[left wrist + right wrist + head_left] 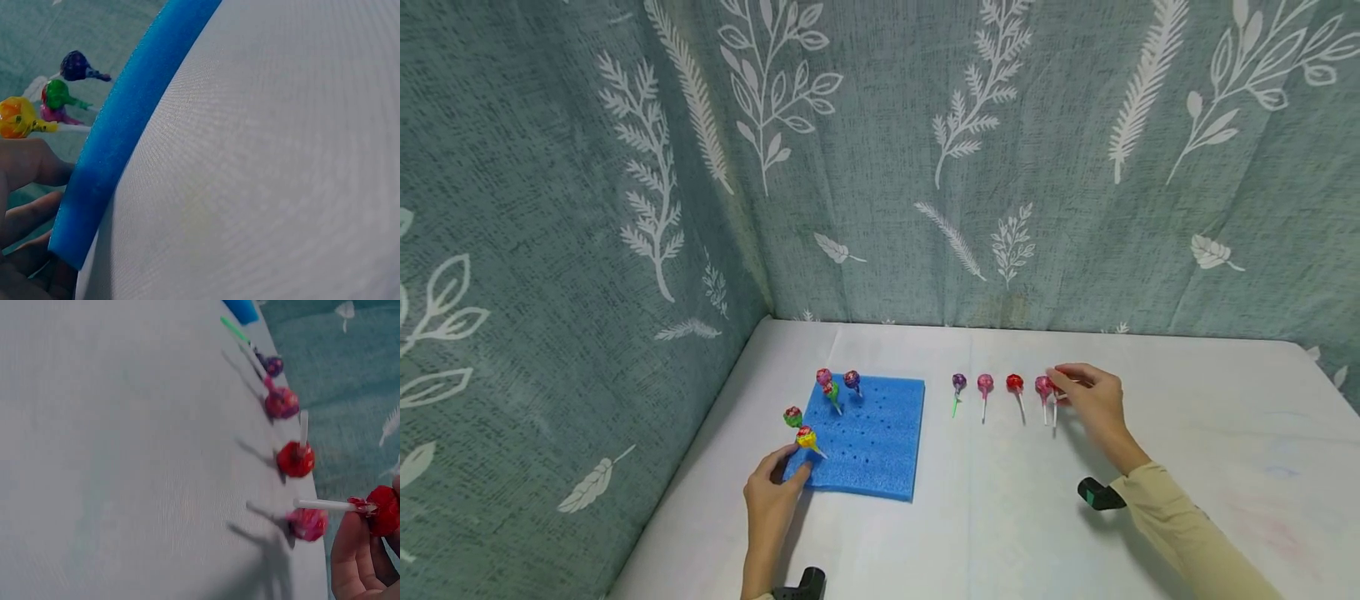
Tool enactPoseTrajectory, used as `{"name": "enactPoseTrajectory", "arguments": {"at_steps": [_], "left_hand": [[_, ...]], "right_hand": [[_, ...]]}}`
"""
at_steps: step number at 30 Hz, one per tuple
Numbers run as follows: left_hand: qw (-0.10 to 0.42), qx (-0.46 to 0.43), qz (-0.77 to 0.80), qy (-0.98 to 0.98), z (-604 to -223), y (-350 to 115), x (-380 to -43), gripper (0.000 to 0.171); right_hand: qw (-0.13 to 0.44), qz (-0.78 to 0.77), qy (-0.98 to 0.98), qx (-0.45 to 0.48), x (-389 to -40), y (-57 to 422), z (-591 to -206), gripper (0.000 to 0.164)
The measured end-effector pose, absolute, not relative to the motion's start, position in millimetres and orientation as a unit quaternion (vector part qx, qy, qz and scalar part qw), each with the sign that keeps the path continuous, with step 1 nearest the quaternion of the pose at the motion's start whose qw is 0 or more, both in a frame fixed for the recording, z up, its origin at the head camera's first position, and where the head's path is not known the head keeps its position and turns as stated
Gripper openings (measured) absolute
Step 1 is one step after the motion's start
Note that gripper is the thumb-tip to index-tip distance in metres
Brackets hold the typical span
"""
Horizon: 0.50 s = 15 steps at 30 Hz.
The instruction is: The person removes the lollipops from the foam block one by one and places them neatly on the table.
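My right hand (pixel 1092 402) pinches a red lollipop (pixel 382 511) by its wrapped head, its white stick pointing down in the head view. Right beside it is a pink lollipop (pixel 1043 386), at the end of a row on the table. At the left, my left hand (pixel 775 490) holds the near left corner of a blue foam board (pixel 880 450) dotted with small holes. Stuck in the board are a yellow lollipop (pixel 807 437) close to that hand, a red-and-green one (pixel 793 416), a green one (pixel 831 390), a pink one (pixel 823 377) and a purple one (pixel 852 379).
Continuing the row leftward on the white table (pixel 1000 517) are a red lollipop (pixel 1015 383), another pink one (pixel 985 382) and a purple one (pixel 958 381) with a green stick. A leaf-patterned curtain (pixel 880 167) hangs behind the table and along its left side.
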State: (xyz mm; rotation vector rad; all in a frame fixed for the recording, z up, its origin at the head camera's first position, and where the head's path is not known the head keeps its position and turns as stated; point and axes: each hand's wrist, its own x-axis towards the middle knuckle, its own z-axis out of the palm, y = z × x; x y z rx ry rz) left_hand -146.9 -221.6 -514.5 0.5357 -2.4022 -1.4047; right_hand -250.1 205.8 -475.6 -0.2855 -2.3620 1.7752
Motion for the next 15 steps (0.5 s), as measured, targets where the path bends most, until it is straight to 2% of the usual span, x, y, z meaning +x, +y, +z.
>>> {"name": "enactPoseTrajectory", "arguments": {"at_steps": [15], "left_hand": [[0.155,0.193,-0.486,-0.838,-516,-221,-148,0.037]], "right_hand": [[0.070,0.552,-0.822,-0.122,-261,222,-489,0.037]]}}
